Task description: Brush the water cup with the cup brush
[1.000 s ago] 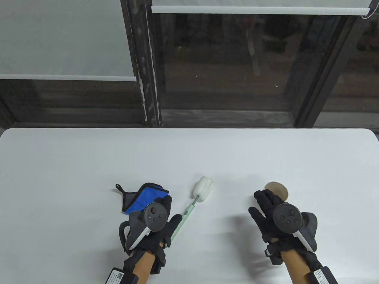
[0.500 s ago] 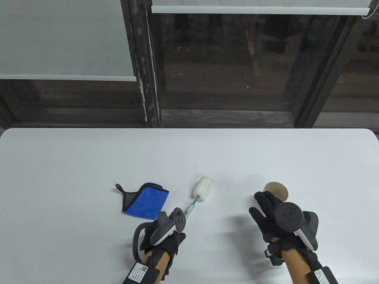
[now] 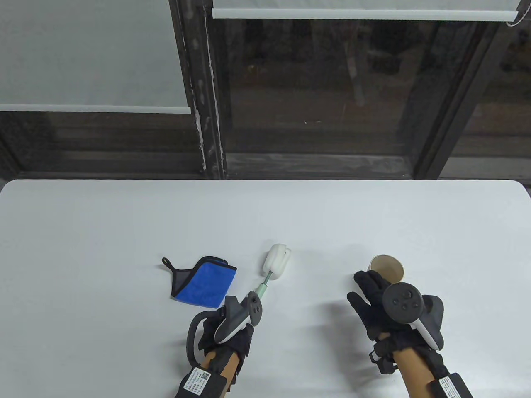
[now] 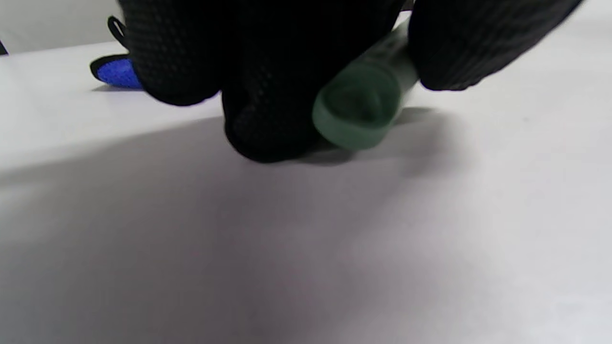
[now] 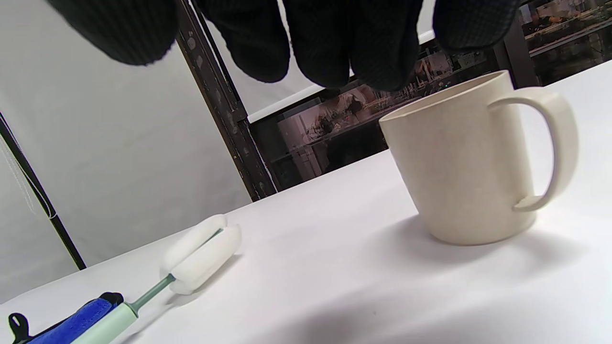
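The cup brush has a white sponge head (image 3: pixel 276 264) and a pale green handle, and lies angled at the table's middle. My left hand (image 3: pixel 236 331) grips the handle's lower part. In the left wrist view the handle's end (image 4: pixel 356 112) sticks out between my gloved fingers (image 4: pixel 267 110), close above the table. The beige water cup (image 3: pixel 388 267) stands upright to the right, its handle showing in the right wrist view (image 5: pixel 466 157). My right hand (image 3: pixel 373 296) is open, its fingers (image 5: pixel 325 43) spread just in front of and above the cup's rim, not touching it.
A folded blue cloth (image 3: pixel 203 282) with a grey edge and a loop lies left of the brush, beside my left hand. The white table (image 3: pixel 124 215) ends at a dark window frame at the back.
My left hand has turned on its side, moved right off the cloth and closed around the brush handle. The sponge head has shifted a little left and rolled. My right hand has barely moved.
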A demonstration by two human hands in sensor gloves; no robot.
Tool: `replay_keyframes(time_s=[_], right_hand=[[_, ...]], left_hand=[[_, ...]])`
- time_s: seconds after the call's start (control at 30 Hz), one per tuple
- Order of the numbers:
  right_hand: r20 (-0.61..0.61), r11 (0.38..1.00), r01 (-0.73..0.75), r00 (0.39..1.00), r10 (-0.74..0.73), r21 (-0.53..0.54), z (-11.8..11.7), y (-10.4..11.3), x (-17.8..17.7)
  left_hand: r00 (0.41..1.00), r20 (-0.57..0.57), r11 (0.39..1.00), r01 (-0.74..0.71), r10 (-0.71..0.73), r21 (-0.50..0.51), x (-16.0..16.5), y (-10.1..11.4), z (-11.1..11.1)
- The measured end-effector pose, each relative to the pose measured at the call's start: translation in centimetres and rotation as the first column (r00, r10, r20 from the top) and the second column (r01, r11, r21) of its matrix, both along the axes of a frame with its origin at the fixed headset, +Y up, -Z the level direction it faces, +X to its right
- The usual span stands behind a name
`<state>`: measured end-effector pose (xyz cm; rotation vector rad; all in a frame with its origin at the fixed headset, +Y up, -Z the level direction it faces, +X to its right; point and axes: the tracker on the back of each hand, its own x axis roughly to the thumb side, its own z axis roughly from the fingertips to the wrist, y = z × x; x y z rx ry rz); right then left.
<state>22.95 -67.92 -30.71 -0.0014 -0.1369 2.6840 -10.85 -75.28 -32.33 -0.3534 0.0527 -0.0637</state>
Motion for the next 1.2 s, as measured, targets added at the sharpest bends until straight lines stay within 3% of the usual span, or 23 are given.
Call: replay_keyframes(time_s=[0.23,0.53,0.83,1.0,1.2], right_hand=[[-0.007,1.0,0.003,1.0,-0.003,-0.003,0.0,0.0,0.0],[0.0,0.995,0.019,1.0,-0.019,0.098,0.5,1.2,0.2],[0.138,0.973,0.07,0.985,-0.102,0.218,0.3,2.2,3.9],[0.291,0.984,0.074,0.949,-0.119,0.16,-0.6,0.7,7.5],[0.415,0.993,0.112,0.905,-0.087,-0.036,-1.2,-2.4,9.5]], left_hand=[[0.988,0.006,0.981,-0.157,0.157,0.114,-0.8,2.8,0.5],[0.94,0.138,0.863,-0.341,0.312,0.373,-1.6,7.3,2.3],[0.881,0.195,0.782,-0.472,0.431,0.406,-2.9,8.8,3.1],[0.865,0.224,0.768,-0.501,0.448,0.399,-2.8,9.0,3.3],[0.845,0.248,0.747,-0.535,0.474,0.395,-3.0,9.2,3.4]])
